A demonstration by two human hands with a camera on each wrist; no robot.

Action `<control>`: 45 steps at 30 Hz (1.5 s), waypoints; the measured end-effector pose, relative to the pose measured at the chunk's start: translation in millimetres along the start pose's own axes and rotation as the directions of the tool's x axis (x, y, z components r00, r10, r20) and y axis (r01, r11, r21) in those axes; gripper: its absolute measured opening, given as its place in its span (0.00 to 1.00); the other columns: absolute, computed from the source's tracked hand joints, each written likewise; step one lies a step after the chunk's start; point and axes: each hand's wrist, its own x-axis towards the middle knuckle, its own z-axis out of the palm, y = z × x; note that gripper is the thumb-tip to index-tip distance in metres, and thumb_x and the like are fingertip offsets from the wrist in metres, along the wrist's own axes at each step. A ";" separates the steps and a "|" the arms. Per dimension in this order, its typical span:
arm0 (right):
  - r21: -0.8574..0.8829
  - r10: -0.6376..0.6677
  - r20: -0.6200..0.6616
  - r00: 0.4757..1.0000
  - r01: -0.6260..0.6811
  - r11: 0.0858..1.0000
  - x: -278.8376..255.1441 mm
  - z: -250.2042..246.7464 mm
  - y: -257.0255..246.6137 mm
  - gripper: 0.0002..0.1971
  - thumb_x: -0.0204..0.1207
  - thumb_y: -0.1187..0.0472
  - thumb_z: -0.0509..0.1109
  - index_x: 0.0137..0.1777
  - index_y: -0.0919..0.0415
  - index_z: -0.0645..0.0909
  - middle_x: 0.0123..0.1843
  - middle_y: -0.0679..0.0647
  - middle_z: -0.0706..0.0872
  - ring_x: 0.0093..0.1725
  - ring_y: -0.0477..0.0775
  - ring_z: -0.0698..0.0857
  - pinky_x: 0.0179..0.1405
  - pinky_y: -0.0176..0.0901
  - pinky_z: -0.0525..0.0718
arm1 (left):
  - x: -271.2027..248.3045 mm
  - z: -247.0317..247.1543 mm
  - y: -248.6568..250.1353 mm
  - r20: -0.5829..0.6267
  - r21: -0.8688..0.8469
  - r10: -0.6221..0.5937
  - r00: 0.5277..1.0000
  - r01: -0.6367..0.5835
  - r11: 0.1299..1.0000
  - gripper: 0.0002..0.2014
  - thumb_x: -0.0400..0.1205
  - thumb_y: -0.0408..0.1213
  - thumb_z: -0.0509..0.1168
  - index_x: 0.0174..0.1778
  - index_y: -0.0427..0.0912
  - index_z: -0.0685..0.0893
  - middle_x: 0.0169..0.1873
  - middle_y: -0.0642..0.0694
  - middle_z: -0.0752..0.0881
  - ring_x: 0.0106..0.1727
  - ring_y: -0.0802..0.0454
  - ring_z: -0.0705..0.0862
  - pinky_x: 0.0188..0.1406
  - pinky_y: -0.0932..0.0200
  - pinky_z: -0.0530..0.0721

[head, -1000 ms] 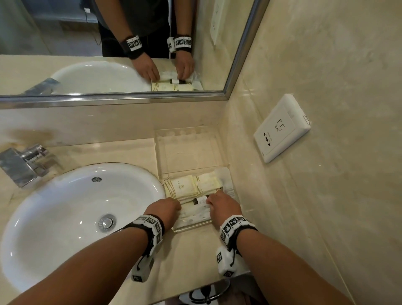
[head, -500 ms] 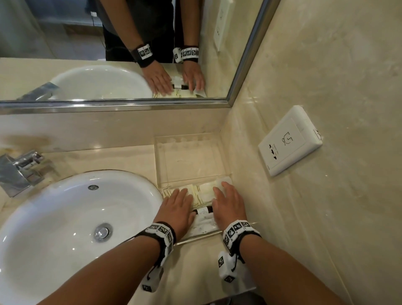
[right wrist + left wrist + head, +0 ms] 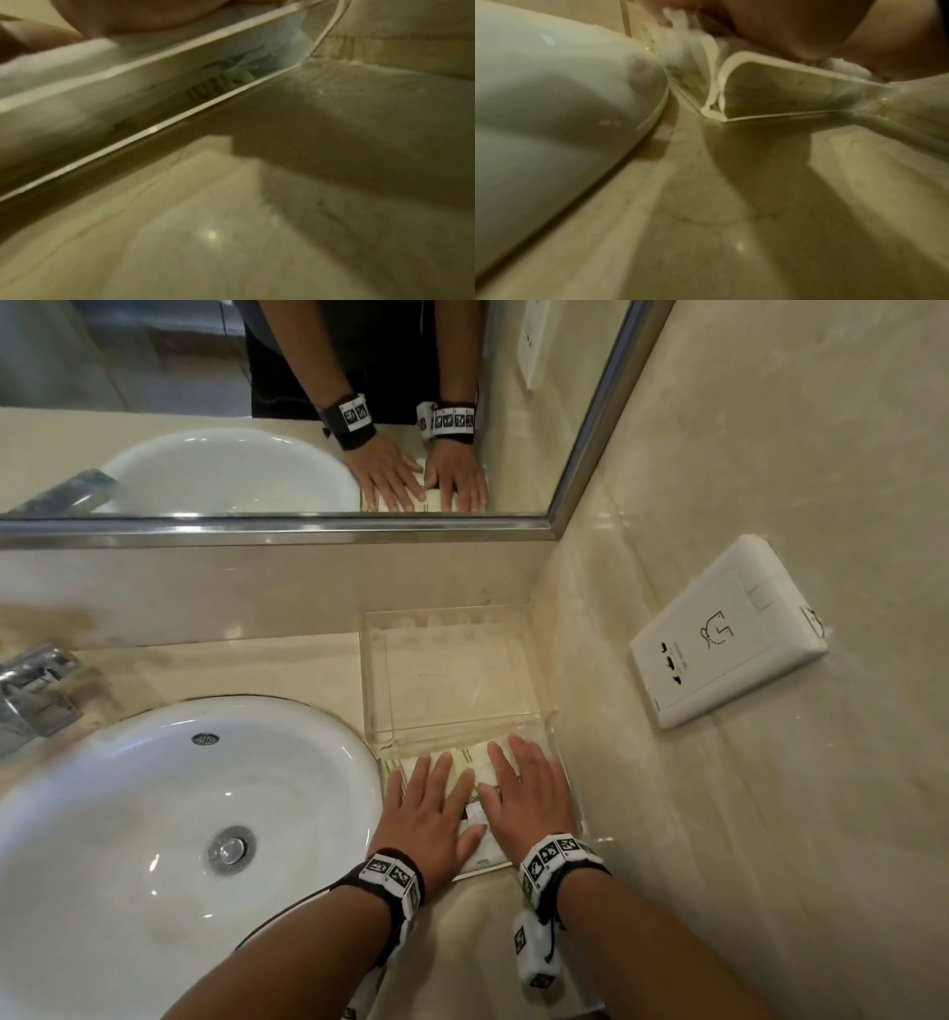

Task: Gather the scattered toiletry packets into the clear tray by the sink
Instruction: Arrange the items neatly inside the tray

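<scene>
Both hands lie flat, fingers straight: left hand [image 3: 429, 806] and right hand [image 3: 529, 788] press the toiletry packets [image 3: 470, 757] down inside the clear tray [image 3: 452, 616]; packets look light, crinkly, slippery, best pinched at edges

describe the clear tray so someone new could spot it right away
Right of the white sink, in the countertop corner under the mirror, sits the clear tray. It is see-through, and both hands press packets flat in its near compartment.
</scene>
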 end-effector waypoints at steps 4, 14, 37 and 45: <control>0.021 0.002 0.005 1.000 -0.002 1.000 0.4 0.6 0.6 0.39 0.76 0.35 0.32 0.89 0.42 0.52 0.91 0.50 0.50 0.89 0.55 0.48 0.86 0.56 0.44 | 2.4 2.5 -2.1 0.038 -0.003 0.003 0.999 -0.003 1.000 0.34 0.84 0.66 0.38 0.85 0.56 0.55 0.85 0.41 0.54 0.86 0.35 0.49 0.78 0.26 0.51; 0.085 0.030 -0.039 0.999 -0.027 0.996 2.7 3.4 -1.9 0.35 0.79 0.36 0.39 0.85 0.42 0.63 0.88 0.53 0.61 0.87 0.59 0.58 0.84 0.57 0.57 | 4.7 -2.5 6.0 0.035 -0.012 -0.043 0.998 0.044 0.999 0.35 0.82 0.66 0.37 0.85 0.57 0.51 0.86 0.43 0.48 0.86 0.38 0.41 0.79 0.29 0.39; 0.101 0.116 -0.029 0.993 -0.112 0.989 -2.7 2.1 -10.4 0.36 0.79 0.39 0.35 0.86 0.41 0.62 0.88 0.49 0.62 0.87 0.57 0.58 0.85 0.57 0.55 | 10.7 -7.1 4.0 0.119 -0.030 0.000 0.993 0.003 1.000 0.32 0.85 0.60 0.35 0.86 0.53 0.51 0.86 0.52 0.48 0.86 0.41 0.48 0.78 0.26 0.49; 0.133 0.138 -0.038 0.990 -0.132 0.982 -2.1 5.9 -10.6 0.35 0.79 0.39 0.35 0.86 0.39 0.57 0.89 0.48 0.58 0.88 0.56 0.54 0.86 0.57 0.51 | 11.6 -12.2 18.4 0.127 -0.065 -0.093 0.987 0.102 0.993 0.30 0.84 0.59 0.33 0.85 0.60 0.43 0.86 0.54 0.42 0.86 0.43 0.36 0.77 0.28 0.34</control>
